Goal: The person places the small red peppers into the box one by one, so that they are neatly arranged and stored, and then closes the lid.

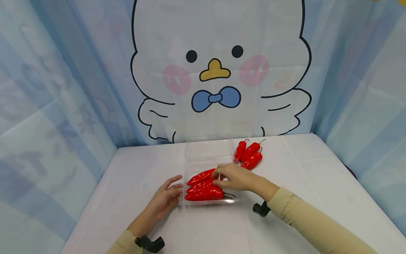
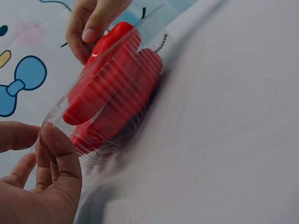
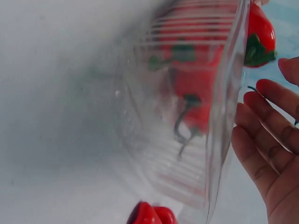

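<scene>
A clear plastic box point(image 1: 210, 203) holds several red peppers point(image 1: 204, 194) lying side by side, their stems to the right. My left hand point(image 1: 166, 197) is at the box's left end, thumb and fingers gripping its rim in the left wrist view. Over the right part of the box my right hand point(image 1: 234, 176) bends above the peppers and hides some of their stem ends. In the right wrist view its fingers point(image 3: 271, 105) are loosely spread beside the box wall, close to the green cap of a pepper point(image 3: 262, 35), with nothing held.
The box's clear lid point(image 1: 209, 150) lies folded back toward the printed curtain point(image 1: 219, 120). Behind my right hand, three more red peppers point(image 1: 250, 151) lie on the white tablecloth point(image 1: 304, 197), beside the lid.
</scene>
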Available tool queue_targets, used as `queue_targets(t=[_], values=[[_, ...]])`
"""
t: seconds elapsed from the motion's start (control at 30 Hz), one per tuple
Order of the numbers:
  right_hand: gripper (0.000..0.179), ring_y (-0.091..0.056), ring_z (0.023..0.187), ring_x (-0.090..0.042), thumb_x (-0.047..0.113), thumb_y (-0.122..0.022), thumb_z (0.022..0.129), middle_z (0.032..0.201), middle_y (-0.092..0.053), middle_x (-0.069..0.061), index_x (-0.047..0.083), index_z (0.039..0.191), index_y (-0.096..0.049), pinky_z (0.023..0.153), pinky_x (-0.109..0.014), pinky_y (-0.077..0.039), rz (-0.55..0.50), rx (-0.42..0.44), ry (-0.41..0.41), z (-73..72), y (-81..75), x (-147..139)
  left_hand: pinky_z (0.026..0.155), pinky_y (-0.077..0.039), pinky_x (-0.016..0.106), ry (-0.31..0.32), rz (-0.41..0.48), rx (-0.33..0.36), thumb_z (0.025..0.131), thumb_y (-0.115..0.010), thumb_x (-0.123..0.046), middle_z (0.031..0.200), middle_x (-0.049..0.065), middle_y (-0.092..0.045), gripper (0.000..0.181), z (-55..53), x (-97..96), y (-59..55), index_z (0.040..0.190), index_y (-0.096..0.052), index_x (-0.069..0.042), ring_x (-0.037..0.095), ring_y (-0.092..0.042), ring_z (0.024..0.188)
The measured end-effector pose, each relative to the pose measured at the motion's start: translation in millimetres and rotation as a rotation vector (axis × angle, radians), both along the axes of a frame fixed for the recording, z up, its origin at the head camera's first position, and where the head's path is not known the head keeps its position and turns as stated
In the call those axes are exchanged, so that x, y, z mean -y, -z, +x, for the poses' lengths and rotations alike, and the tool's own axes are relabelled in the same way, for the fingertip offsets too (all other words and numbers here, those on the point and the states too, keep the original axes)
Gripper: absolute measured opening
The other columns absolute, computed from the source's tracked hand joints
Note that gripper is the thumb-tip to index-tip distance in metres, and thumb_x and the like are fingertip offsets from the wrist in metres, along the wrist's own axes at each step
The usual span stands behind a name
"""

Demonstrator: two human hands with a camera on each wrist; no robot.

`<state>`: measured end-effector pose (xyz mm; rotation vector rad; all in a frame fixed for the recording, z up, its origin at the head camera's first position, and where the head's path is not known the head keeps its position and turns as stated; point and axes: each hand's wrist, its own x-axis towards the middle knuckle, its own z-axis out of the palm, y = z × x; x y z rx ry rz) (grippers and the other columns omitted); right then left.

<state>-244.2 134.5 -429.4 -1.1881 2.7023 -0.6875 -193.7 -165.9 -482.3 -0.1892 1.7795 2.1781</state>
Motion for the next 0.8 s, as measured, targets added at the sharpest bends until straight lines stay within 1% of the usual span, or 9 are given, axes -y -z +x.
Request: queue_targets(t=[0.17, 0.3, 0.43, 0.53, 0.7, 0.73, 0.8], values=[[0.023, -0.067, 0.096, -0.01, 0.024, -0.072, 0.097, 0.108, -0.072, 0.006, 0.014, 0.117, -0.074, 0.087, -0.035, -0.061, -0.035, -0.021, 0.016, -6.4, -2.0, -9.8, 0.079, -0.055, 0.022, 0.004, 0.005, 0.0, 0.1, -0.058, -0.005, 0.115, 0.005, -0.06, 0.059, 0.5, 0.3, -2.2, 0.155, -0.038, -0.009, 0.014, -0.062, 0.092], [0.023, -0.069, 0.102, -0.016, 0.022, -0.072, 0.097, 0.112, -0.073, 0.004, 0.013, 0.118, -0.074, 0.09, -0.039, -0.06, -0.044, -0.052, 0.017, -12.6, -2.2, -20.2, 0.08, -0.055, 0.021, 0.012, 0.006, 0.003, 0.1, -0.057, -0.005, 0.116, 0.004, -0.059, 0.06, 0.6, 1.0, -3.1, 0.156, -0.036, -0.01, 0.014, -0.061, 0.093], [0.022, -0.067, 0.11, -0.019, 0.021, -0.071, 0.097, 0.114, -0.072, 0.003, 0.014, 0.118, -0.074, 0.095, -0.04, -0.059, -0.04, -0.089, 0.021, -19.3, 0.3, -32.4, 0.08, -0.055, 0.022, 0.003, 0.005, 0.009, 0.1, -0.057, -0.004, 0.116, 0.004, -0.059, 0.059, -0.2, 0.4, -1.9, 0.155, -0.037, -0.01, 0.014, -0.061, 0.093], [0.023, -0.065, 0.113, -0.02, 0.02, -0.072, 0.095, 0.116, -0.071, 0.004, 0.015, 0.117, -0.074, 0.097, -0.04, -0.057, -0.042, -0.136, 0.041, -24.5, 3.9, -43.6, 0.08, -0.056, 0.022, -0.007, 0.009, 0.011, 0.099, -0.058, -0.004, 0.115, 0.004, -0.06, 0.059, -0.6, -0.5, -1.0, 0.154, -0.039, -0.011, 0.014, -0.062, 0.093], [0.02, -0.062, 0.112, -0.021, 0.015, -0.073, 0.093, 0.115, -0.069, 0.001, 0.014, 0.113, -0.074, 0.097, -0.042, -0.057, -0.076, -0.214, 0.082, -34.0, 9.3, -65.8, 0.078, -0.056, 0.021, -0.012, 0.018, 0.001, 0.099, -0.058, -0.004, 0.113, 0.004, -0.061, 0.058, 0.4, -0.8, -0.2, 0.154, -0.039, -0.009, 0.014, -0.063, 0.09], [0.02, -0.062, 0.112, -0.021, 0.015, -0.072, 0.093, 0.115, -0.069, 0.0, 0.013, 0.113, -0.075, 0.096, -0.043, -0.056, -0.081, -0.218, 0.092, -36.0, 10.3, -70.3, 0.078, -0.056, 0.021, -0.012, 0.019, 0.001, 0.099, -0.057, -0.003, 0.113, 0.004, -0.061, 0.058, 0.5, -0.7, -0.2, 0.154, -0.039, -0.009, 0.014, -0.063, 0.09], [0.019, -0.061, 0.113, -0.022, 0.014, -0.071, 0.094, 0.116, -0.069, -0.001, 0.013, 0.113, -0.075, 0.097, -0.044, -0.056, -0.088, -0.199, 0.115, -40.0, 12.1, -78.9, 0.078, -0.056, 0.021, -0.01, 0.02, 0.005, 0.099, -0.057, -0.003, 0.113, 0.004, -0.061, 0.058, 0.5, -0.4, 0.1, 0.154, -0.039, -0.009, 0.014, -0.063, 0.09]])
